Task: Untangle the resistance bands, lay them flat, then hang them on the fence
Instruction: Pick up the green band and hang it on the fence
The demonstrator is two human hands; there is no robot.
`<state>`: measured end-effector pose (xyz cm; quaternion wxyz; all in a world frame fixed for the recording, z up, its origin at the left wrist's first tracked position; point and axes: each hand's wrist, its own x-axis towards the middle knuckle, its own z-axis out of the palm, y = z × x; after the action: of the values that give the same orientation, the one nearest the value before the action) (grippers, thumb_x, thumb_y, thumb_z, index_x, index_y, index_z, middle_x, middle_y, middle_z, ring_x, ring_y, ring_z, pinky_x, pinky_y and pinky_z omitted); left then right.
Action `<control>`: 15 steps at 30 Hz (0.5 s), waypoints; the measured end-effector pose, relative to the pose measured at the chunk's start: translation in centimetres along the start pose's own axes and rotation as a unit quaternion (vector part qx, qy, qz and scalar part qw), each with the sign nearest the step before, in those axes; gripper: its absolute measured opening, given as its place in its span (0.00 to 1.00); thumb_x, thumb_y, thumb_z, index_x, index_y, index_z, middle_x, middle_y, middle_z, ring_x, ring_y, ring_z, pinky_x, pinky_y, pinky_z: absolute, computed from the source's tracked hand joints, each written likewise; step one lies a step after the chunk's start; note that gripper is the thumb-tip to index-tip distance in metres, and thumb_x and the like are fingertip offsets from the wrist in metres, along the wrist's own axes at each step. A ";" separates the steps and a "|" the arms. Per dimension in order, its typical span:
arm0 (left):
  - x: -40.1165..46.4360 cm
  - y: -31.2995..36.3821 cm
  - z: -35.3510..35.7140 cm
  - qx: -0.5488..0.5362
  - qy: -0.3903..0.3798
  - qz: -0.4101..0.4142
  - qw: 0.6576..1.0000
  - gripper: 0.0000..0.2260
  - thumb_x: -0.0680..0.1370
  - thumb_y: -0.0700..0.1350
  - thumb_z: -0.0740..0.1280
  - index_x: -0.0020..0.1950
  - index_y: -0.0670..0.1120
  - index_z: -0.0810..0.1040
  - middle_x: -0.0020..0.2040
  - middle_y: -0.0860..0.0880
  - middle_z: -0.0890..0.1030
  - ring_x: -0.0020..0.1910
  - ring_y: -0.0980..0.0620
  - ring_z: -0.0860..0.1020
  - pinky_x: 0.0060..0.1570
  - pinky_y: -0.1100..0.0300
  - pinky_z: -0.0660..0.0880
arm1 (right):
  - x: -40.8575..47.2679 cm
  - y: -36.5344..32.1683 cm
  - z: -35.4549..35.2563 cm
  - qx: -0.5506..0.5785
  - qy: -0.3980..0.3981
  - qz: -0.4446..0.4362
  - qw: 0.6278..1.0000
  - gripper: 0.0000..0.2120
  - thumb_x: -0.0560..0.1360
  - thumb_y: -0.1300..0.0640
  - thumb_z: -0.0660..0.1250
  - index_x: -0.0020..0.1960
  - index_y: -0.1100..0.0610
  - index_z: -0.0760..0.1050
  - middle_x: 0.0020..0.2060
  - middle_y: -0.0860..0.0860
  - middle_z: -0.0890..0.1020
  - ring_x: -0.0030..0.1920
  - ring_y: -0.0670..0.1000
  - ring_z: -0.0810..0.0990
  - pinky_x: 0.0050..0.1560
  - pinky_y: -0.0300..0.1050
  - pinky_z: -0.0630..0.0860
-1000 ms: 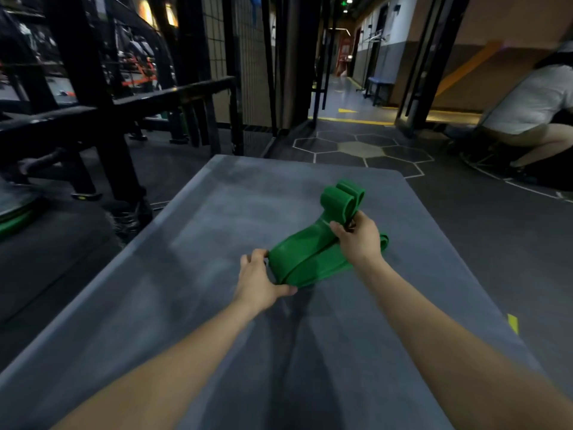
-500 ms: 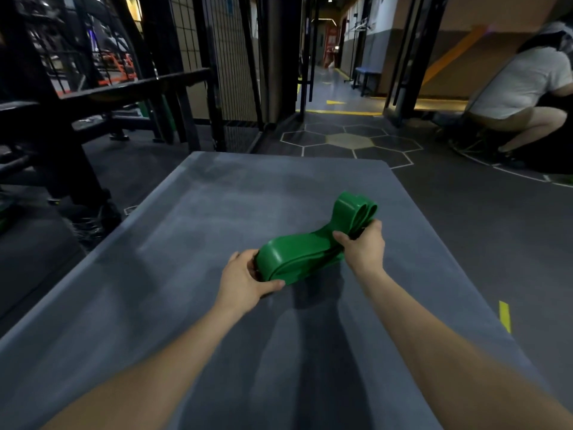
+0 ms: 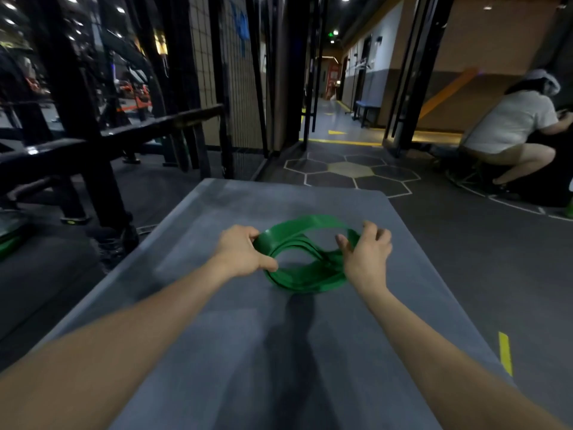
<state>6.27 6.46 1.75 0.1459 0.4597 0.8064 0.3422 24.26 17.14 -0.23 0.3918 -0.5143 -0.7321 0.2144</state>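
Two bare hands work over a grey mat [image 3: 217,305], matte and faintly scuffed, with dark rubbery flooring around it. Between the hands, on the mat, sit the green resistance bands [image 3: 304,274]: flat, smooth, slightly glossy strips looped into an overlapping ring with an open middle. The left hand [image 3: 240,254] grips the ring's left side, fingers curled over the strips and thumb pointing along the near edge. The right hand [image 3: 367,259] pinches the right side, its other fingers loosely raised. Beyond the left hand stand black metal rails and a wire-mesh fence [image 3: 214,72]. Beyond the right hand, hexagon floor markings [image 3: 350,170] lead to a corridor; farther right a person in white [image 3: 511,125] crouches.
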 end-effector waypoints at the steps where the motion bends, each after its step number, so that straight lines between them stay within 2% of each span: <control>1: 0.0 0.5 -1.2 0.003 -0.004 0.000 1.000 0.14 0.58 0.45 0.80 0.35 0.42 0.78 0.28 0.51 0.71 0.28 0.54 0.69 0.27 0.62 0.65 | -0.4 -1.0 -0.3 0.004 -0.002 -0.061 0.998 0.25 0.78 0.53 0.62 0.70 0.61 0.60 0.66 0.60 0.62 0.64 0.61 0.61 0.58 0.53 0.66; 3: -0.4 1.4 -3.5 0.029 -0.012 0.001 1.000 0.15 0.57 0.46 0.80 0.32 0.43 0.76 0.29 0.49 0.72 0.29 0.53 0.70 0.29 0.59 0.65 | -1.1 -3.5 -0.8 -0.004 -0.034 -0.185 0.982 0.23 0.77 0.57 0.63 0.70 0.60 0.62 0.65 0.57 0.65 0.65 0.58 0.62 0.59 0.51 0.66; 5: -1.1 2.4 -5.4 0.054 -0.024 0.005 0.998 0.15 0.57 0.47 0.80 0.31 0.43 0.77 0.29 0.48 0.73 0.29 0.52 0.71 0.28 0.58 0.65 | -2.0 -6.2 -1.1 -0.039 -0.085 -0.304 0.948 0.26 0.74 0.61 0.66 0.70 0.60 0.63 0.65 0.57 0.66 0.65 0.58 0.63 0.62 0.50 0.66; 6: -1.7 3.1 -6.4 0.064 -0.029 0.010 0.997 0.15 0.57 0.48 0.80 0.30 0.43 0.76 0.28 0.48 0.73 0.28 0.52 0.70 0.27 0.58 0.64 | -2.5 -7.4 -1.1 -0.068 -0.106 -0.358 0.925 0.27 0.73 0.61 0.67 0.70 0.61 0.64 0.65 0.57 0.67 0.64 0.59 0.64 0.61 0.51 0.67; 8: -2.8 4.4 -8.2 0.089 -0.038 0.016 0.995 0.15 0.59 0.48 0.79 0.31 0.44 0.74 0.29 0.49 0.71 0.29 0.51 0.69 0.27 0.58 0.63 | -3.4 -9.6 -1.0 -0.133 -0.104 -0.440 0.882 0.29 0.70 0.60 0.71 0.69 0.61 0.67 0.62 0.59 0.71 0.60 0.61 0.69 0.53 0.52 0.73; 10: -3.9 5.5 -10.1 0.117 -0.045 0.015 0.992 0.15 0.59 0.49 0.79 0.33 0.44 0.76 0.32 0.48 0.73 0.31 0.51 0.71 0.29 0.57 0.65 | -4.1 -11.5 -0.9 -0.165 -0.065 -0.475 0.862 0.25 0.66 0.59 0.74 0.62 0.61 0.74 0.54 0.58 0.77 0.51 0.61 0.76 0.39 0.49 0.76; 12: -4.9 6.1 -12.0 0.122 -0.042 0.007 0.992 0.14 0.59 0.50 0.79 0.35 0.45 0.79 0.33 0.49 0.75 0.32 0.52 0.73 0.31 0.59 0.68 | -4.5 -13.2 -1.0 -0.166 -0.021 -0.486 0.857 0.18 0.65 0.57 0.72 0.55 0.59 0.78 0.47 0.56 0.78 0.45 0.58 0.76 0.29 0.46 0.75; 14: -5.6 6.2 -14.0 0.098 -0.032 -0.001 0.995 0.13 0.60 0.48 0.78 0.38 0.44 0.82 0.34 0.50 0.77 0.34 0.53 0.74 0.33 0.59 0.69 | -4.8 -15.2 -1.3 -0.167 -0.006 -0.495 0.853 0.15 0.67 0.57 0.70 0.53 0.60 0.77 0.46 0.56 0.77 0.46 0.57 0.74 0.26 0.47 0.74; 15: -6.0 6.1 -15.0 0.085 -0.027 -0.002 0.996 0.13 0.60 0.48 0.78 0.39 0.44 0.82 0.35 0.50 0.77 0.35 0.53 0.75 0.34 0.59 0.69 | -4.9 -16.2 -1.3 -0.171 -0.010 -0.495 0.852 0.14 0.69 0.59 0.69 0.54 0.61 0.76 0.48 0.57 0.75 0.48 0.58 0.73 0.29 0.49 0.74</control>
<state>5.11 -2.76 16.27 0.1283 0.4779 0.8293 0.2595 16.65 6.42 10.43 0.3442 -0.1408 -0.9189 -0.1315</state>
